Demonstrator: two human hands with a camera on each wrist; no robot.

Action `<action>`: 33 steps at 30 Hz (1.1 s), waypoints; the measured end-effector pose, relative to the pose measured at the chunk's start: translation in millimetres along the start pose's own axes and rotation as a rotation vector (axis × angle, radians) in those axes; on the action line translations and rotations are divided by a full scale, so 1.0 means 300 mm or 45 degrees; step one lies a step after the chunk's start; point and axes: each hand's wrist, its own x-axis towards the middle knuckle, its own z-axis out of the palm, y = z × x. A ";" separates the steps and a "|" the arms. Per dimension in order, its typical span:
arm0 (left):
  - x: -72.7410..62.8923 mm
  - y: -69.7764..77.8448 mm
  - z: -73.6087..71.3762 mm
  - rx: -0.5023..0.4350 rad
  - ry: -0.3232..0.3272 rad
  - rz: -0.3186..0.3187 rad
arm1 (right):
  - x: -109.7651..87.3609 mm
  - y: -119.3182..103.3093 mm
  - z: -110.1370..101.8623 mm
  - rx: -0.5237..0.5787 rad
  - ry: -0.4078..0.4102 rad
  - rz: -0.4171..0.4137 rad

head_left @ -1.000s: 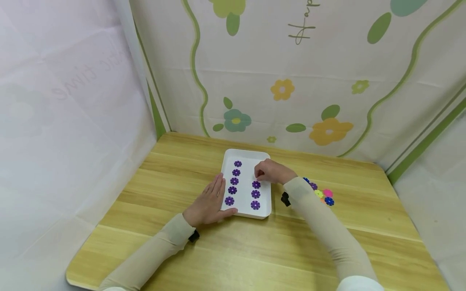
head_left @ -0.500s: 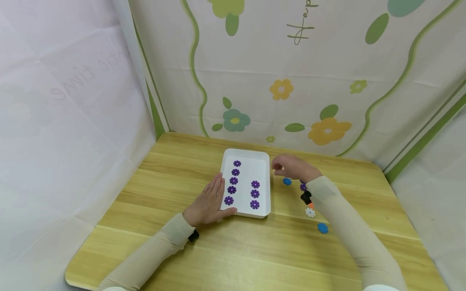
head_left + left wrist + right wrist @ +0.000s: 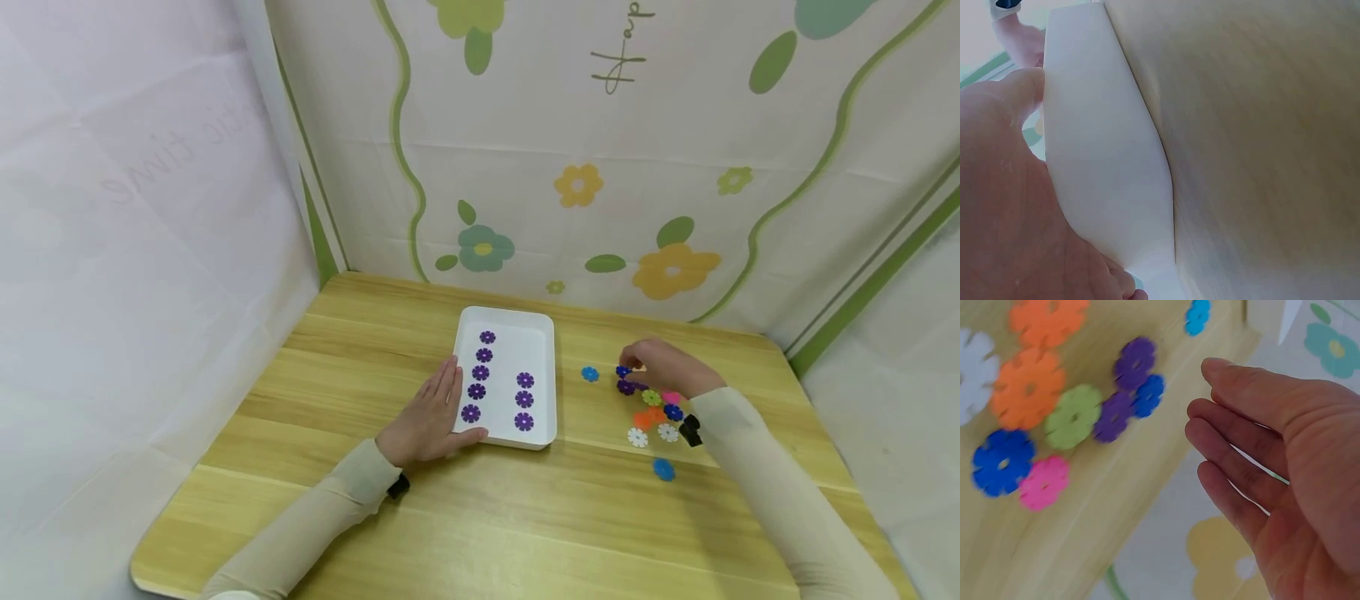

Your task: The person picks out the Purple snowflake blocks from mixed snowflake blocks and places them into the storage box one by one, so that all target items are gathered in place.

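A white tray (image 3: 528,337) lies on the table with two columns of purple snowflake discs, a longer left column (image 3: 481,372) and a shorter right column (image 3: 524,399). My left hand (image 3: 422,423) rests against the tray's left side and near corner, fingers straight and thumb over the near rim. To the right of the tray, my right hand (image 3: 670,367) hovers over a loose group of discs. Its fingers are loosely bent with nothing between them, as the right wrist view shows. Nearest to it are two purple discs (image 3: 1135,364) and a dark blue disc (image 3: 1149,395).
Around the purple ones lie orange (image 3: 1029,387), lime green (image 3: 1074,417), pink (image 3: 1044,482), dark blue (image 3: 1002,464) and white discs (image 3: 637,437). Two light blue discs sit apart, one near the tray (image 3: 590,374), another closer to me (image 3: 663,469). A printed curtain (image 3: 495,125) hangs behind the table.
My right hand has moved right, from above the tray's right column to the loose discs, uncovering more of them. The left hand and tray stay in place.
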 end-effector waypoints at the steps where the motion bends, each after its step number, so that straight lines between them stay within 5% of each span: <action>1: 0.001 0.000 0.000 0.002 -0.001 0.001 | -0.013 0.017 0.004 0.005 -0.008 0.025; 12: -0.001 0.005 -0.007 0.016 -0.009 0.008 | -0.065 0.163 0.103 0.141 0.016 0.206; 33: 0.001 -0.002 0.004 0.032 -0.038 -0.009 | -0.040 0.153 0.085 0.273 0.036 0.233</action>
